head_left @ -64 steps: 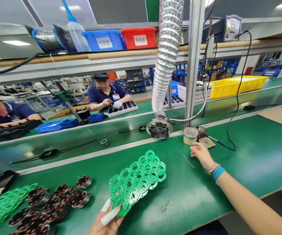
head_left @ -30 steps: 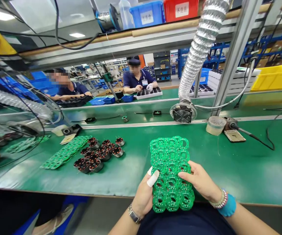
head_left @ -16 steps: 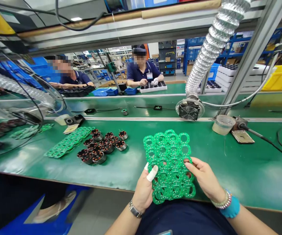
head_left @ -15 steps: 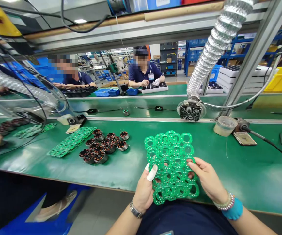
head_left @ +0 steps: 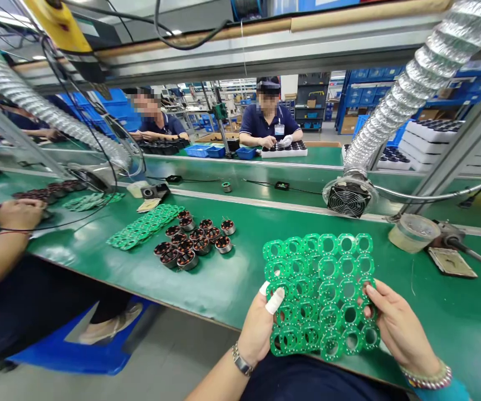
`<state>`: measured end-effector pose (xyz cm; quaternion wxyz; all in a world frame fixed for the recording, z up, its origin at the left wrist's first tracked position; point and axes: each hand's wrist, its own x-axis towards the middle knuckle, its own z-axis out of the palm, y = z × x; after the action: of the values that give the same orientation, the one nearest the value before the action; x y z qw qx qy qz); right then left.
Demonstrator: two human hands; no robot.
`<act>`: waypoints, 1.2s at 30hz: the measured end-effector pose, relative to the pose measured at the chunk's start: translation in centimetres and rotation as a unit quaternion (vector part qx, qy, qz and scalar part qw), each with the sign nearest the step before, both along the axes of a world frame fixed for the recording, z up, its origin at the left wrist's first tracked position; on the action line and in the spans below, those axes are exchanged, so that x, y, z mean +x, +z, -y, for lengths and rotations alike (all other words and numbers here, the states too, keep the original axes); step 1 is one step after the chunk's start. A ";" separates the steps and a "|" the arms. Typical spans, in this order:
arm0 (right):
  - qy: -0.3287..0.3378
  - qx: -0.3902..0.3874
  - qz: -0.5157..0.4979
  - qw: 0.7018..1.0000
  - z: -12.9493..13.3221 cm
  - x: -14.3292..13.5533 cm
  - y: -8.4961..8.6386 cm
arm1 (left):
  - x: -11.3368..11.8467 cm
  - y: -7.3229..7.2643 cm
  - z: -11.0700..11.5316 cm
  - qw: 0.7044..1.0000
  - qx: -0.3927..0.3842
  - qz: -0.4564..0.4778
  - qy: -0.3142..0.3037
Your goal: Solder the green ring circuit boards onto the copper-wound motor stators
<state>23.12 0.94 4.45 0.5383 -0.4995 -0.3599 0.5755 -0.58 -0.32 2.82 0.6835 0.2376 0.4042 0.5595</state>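
Note:
Green circuit board panels (head_left: 293,267), made of joined rings with round holes, are held up above the near edge of the bench. My left hand (head_left: 261,323), with white tape on its thumb and a finger, pinches their left side. At the right, my right hand (head_left: 394,323) pinches the edge of another panel (head_left: 349,289), its fingers partly behind it. The two panel groups overlap near the middle. Left of my hands stand several copper-wound motor stators (head_left: 194,242) in a cluster on the green bench (head_left: 207,295).
A stack of green panels (head_left: 144,225) lies beyond the stators. At the right are a plastic tub (head_left: 413,233), a soldering iron (head_left: 466,253) and its sponge (head_left: 452,262). A fan (head_left: 349,196) with a foil duct stands behind. A co-worker's hand (head_left: 21,214) is at far left.
My right hand has drawn a panel sideways to the right, so the held panels now spread wider. The camera view has turned left.

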 end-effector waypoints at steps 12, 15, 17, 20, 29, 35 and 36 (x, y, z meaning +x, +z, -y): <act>0.013 0.007 0.068 0.998 -0.5 -2.8 -0.9 | 0.9 0.1 -0.1 0.998 0.020 -0.053 0.019; 0.042 0.023 0.045 0.998 -0.7 -3.7 -1.7 | 1.1 0.0 0.0 0.997 0.030 -0.066 0.008; 0.077 0.017 0.007 0.997 -0.6 -3.8 -1.9 | 1.2 0.0 0.0 0.997 0.024 -0.070 0.003; 0.109 -0.007 -0.030 0.994 -0.4 -3.9 -2.0 | 1.5 0.0 0.0 0.998 0.022 -0.062 0.000; -0.051 0.010 0.004 0.999 -1.6 0.0 -2.2 | 0.2 0.2 -0.6 0.998 -0.053 -0.032 0.028; -0.124 0.002 -0.007 0.992 -2.3 3.9 -2.0 | -0.9 0.4 -0.5 0.998 -0.045 -0.044 0.003; -0.124 -0.002 -0.002 0.992 -2.2 4.0 -2.0 | -1.2 0.3 -0.7 0.998 -0.039 -0.057 -0.006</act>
<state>27.10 3.17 2.50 0.6050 -0.5403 -0.2927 0.5063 -1.73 0.33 3.16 0.6711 0.2446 0.4627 0.5250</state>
